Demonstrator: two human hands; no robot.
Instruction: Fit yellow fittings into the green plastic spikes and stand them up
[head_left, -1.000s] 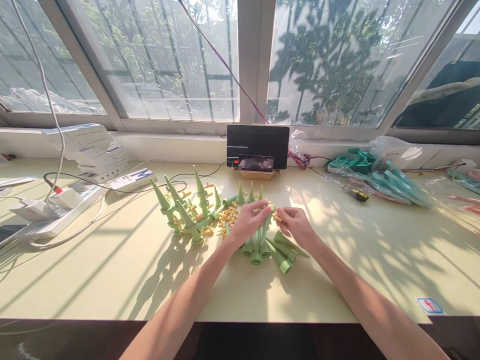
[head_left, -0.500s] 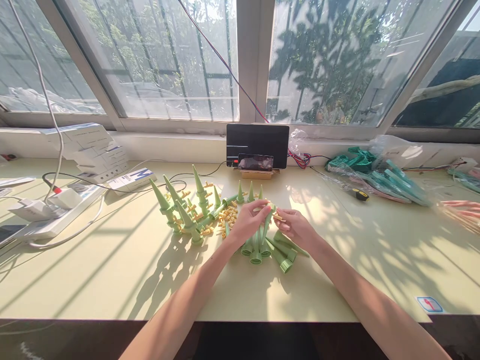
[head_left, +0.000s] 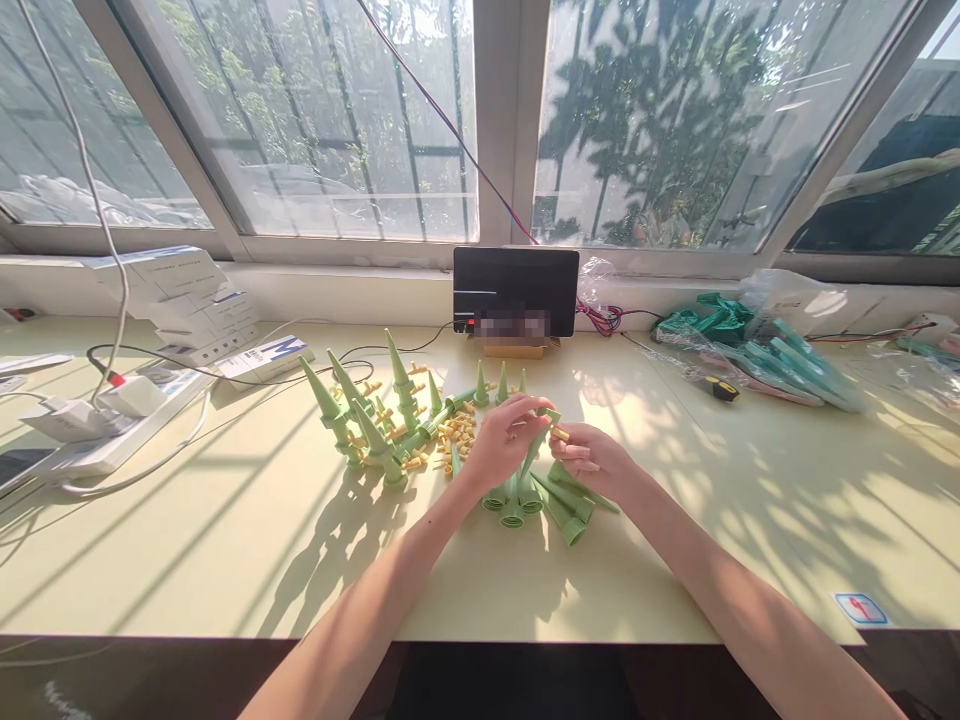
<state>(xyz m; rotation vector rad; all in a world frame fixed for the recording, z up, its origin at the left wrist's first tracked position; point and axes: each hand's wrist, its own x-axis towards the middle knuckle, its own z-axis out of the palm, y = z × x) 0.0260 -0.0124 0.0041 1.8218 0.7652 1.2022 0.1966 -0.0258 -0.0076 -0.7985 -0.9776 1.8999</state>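
My left hand [head_left: 507, 440] is closed round a green plastic watering spike [head_left: 535, 452], its wide end up by my fingertips and its point slanting down. Close beside it, my right hand [head_left: 600, 462] pinches a small yellow valve [head_left: 560, 433] near the spike's upper end. Whether the two parts touch, I cannot tell. Below my hands lie several loose green spikes [head_left: 573, 530], open ends toward me. A pile of yellow valves [head_left: 456, 432] sits left of my left hand. Further left, several green spikes with yellow valves fitted [head_left: 384, 455] stand upright or lie about.
At the back, a dark tablet [head_left: 517, 280] leans near a small cardboard stand [head_left: 514, 351]. Boxes [head_left: 195, 300] and a power strip [head_left: 124, 425] with cables are at left. Green plastic bags [head_left: 795, 365] and a yellow-black tool [head_left: 720, 389] lie at right.
My left hand has turned and its fingers now cover more of the spike's upper end. The right hand has shifted slightly. A blurred hand at the far right edge is gone.
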